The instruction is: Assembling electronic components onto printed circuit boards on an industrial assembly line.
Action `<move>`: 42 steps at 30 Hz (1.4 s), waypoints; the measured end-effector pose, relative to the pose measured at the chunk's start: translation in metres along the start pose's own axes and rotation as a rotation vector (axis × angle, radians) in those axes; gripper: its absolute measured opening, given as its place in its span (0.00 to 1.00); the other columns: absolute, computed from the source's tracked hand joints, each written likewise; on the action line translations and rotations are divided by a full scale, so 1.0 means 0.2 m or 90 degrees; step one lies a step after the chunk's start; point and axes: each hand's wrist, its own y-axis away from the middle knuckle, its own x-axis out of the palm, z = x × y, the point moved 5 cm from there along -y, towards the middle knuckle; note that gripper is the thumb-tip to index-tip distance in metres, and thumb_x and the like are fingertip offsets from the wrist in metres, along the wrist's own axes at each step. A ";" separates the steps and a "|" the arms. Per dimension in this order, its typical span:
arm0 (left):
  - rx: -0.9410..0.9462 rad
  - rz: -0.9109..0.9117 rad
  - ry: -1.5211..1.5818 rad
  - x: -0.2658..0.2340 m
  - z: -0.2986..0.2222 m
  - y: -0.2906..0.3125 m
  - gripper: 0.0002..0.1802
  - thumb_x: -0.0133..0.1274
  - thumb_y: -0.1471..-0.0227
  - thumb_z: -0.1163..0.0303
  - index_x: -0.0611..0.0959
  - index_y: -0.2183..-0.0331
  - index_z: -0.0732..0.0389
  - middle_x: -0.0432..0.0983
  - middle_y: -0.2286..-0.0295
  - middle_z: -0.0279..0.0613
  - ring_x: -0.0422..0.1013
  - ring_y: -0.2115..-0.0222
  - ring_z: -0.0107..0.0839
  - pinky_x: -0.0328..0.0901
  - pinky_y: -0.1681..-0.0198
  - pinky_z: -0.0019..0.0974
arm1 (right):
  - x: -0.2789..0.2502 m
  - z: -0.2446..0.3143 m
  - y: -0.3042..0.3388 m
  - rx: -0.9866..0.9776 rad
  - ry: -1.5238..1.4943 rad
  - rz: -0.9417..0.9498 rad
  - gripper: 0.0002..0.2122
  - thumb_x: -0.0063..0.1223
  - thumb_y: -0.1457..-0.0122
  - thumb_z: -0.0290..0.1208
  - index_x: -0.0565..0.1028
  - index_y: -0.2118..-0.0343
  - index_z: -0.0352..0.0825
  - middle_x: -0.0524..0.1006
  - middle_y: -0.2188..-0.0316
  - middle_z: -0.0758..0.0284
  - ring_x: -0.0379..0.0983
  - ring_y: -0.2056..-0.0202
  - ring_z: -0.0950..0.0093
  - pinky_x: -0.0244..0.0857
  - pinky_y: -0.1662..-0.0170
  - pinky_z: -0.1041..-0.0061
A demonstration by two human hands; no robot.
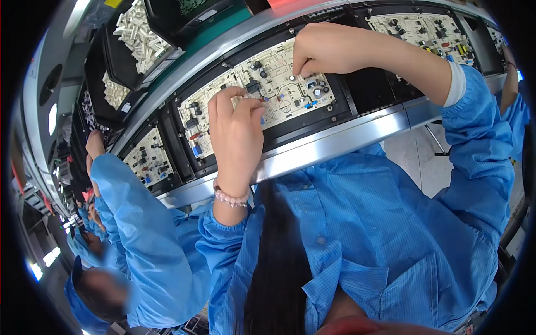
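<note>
Beneath both hands lies a cream circuit board [286,95] set in a black carrier frame [290,129]. Capacitors, blue parts and other small components stand on it. My left hand [237,131], with a pink bead bracelet at the wrist, reaches over the board's left-middle part, fingers bent down and drawn together at its surface. My right hand [329,49] comes across from the right, thumb and fingers pinched at the board's upper right part. Whatever either set of fingertips holds is hidden or too small to name.
A metal rail [335,139] runs along the near side. More boards sit in carriers to the left [148,159] and right [424,33]. Black bins [114,61] with white parts [137,36] stand at the far left. A co-worker's blue sleeve [145,218] is close on my left.
</note>
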 end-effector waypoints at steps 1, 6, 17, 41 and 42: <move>-0.002 0.019 0.022 0.00 0.02 0.00 0.04 0.60 0.59 0.78 0.82 0.74 0.65 0.72 0.64 0.46 0.67 0.59 0.45 0.63 0.56 0.41 | -0.02 0.00 0.00 0.000 0.001 -0.003 0.11 0.58 0.50 0.28 0.81 0.65 0.29 0.80 0.71 0.57 0.77 0.67 0.64 0.69 0.59 0.70; 0.041 0.007 -0.023 0.01 0.05 -0.01 0.05 0.60 0.61 0.78 0.82 0.75 0.66 0.73 0.64 0.46 0.68 0.60 0.44 0.64 0.57 0.42 | -0.41 -0.04 0.10 0.110 -0.054 -0.190 0.15 0.55 0.44 0.36 0.77 0.56 0.33 0.78 0.63 0.57 0.75 0.60 0.66 0.68 0.58 0.70; 0.154 0.040 0.031 0.05 0.02 -0.06 0.05 0.58 0.62 0.77 0.81 0.76 0.66 0.73 0.64 0.43 0.68 0.58 0.42 0.63 0.56 0.42 | -0.96 -1.03 0.72 0.507 0.474 -0.649 0.31 0.57 0.49 0.42 0.66 0.44 0.31 0.73 0.51 0.50 0.68 0.49 0.54 0.63 0.46 0.62; -0.019 -0.005 0.096 -0.28 0.27 -0.16 0.04 0.58 0.53 0.77 0.79 0.72 0.66 0.73 0.68 0.43 0.70 0.67 0.35 0.64 0.63 0.33 | -0.96 -1.19 0.51 0.218 -0.425 -0.917 0.21 0.41 0.37 0.38 0.71 0.47 0.30 0.71 0.47 0.59 0.69 0.50 0.68 0.62 0.47 0.70; -0.047 -0.017 0.075 -0.30 0.32 -0.14 0.04 0.58 0.53 0.77 0.79 0.72 0.66 0.73 0.68 0.43 0.70 0.67 0.35 0.64 0.63 0.33 | -0.94 -0.88 0.46 0.124 -0.595 -1.006 0.22 0.40 0.37 0.41 0.71 0.46 0.30 0.71 0.47 0.58 0.70 0.50 0.68 0.62 0.47 0.70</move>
